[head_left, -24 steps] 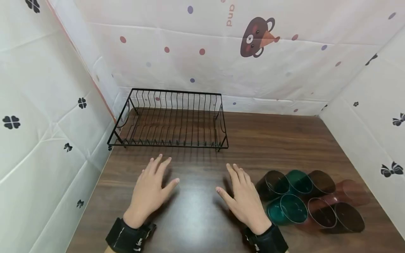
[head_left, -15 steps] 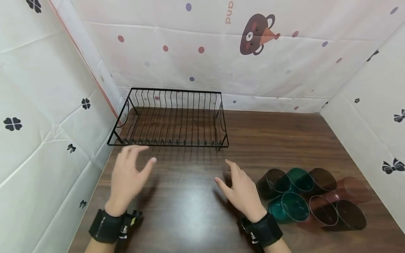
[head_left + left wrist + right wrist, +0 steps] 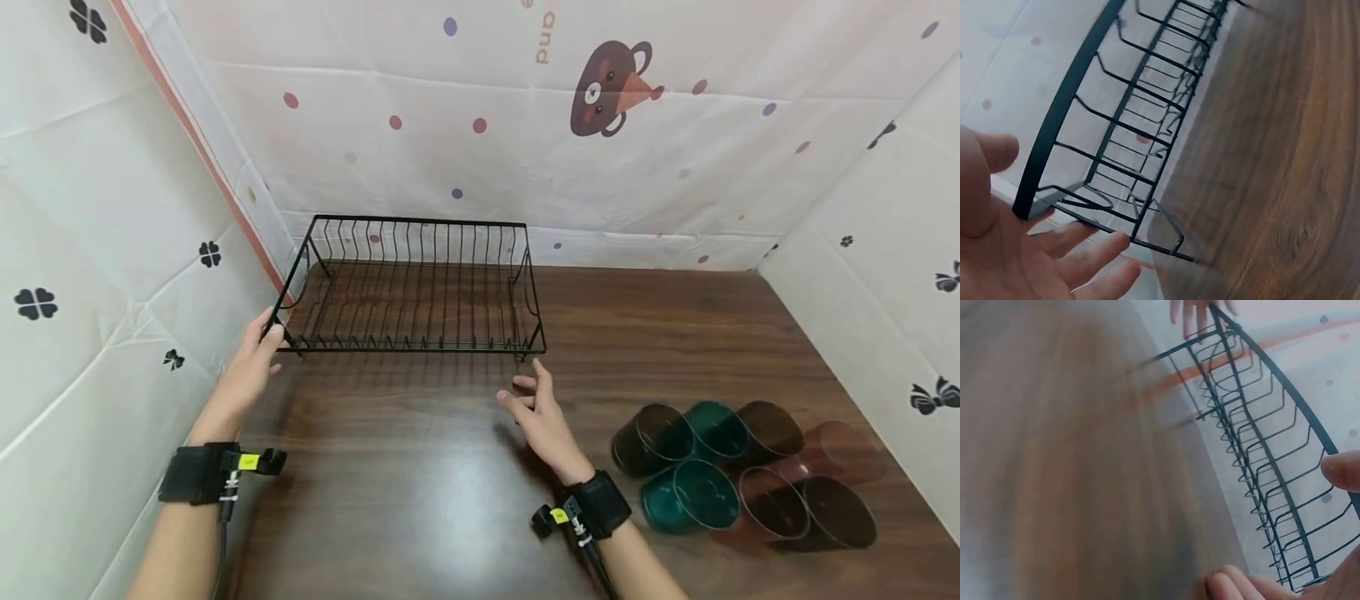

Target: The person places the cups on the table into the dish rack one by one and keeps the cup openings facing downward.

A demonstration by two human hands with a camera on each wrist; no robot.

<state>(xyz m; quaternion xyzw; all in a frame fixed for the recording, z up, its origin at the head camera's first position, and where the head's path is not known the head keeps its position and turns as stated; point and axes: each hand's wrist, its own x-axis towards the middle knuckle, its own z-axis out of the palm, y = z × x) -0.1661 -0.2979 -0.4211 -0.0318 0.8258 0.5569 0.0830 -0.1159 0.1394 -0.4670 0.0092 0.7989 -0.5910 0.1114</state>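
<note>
A black wire dish rack (image 3: 420,351) stands on the brown wood-grain table against the back wall. My left hand (image 3: 247,367) is at its front left corner. In the left wrist view, the fingers (image 3: 1088,256) reach beneath the rack's end, while the thumb (image 3: 1000,153) stands off the top rim; contact is hard to tell. Just in front of the rack's front right corner is my right hand (image 3: 546,421), holding nothing, with thumb and fingers spread apart. The right wrist view has the right thumb (image 3: 1342,470) overlapping the rack's rim, though the head view puts the hand short of it.
Several see-through tumblers stand grouped at the right, among them a teal tumbler (image 3: 697,497), a dark brown tumbler (image 3: 652,442) and a pink tumbler (image 3: 836,454). A white patterned sheet (image 3: 360,150) hangs behind the rack. Another sheet lines the left side, close to my left arm.
My left hand has moved left and forward from above the table to the rack's left corner. My right hand has shifted slightly left and forward. Rack and tumblers stay put.
</note>
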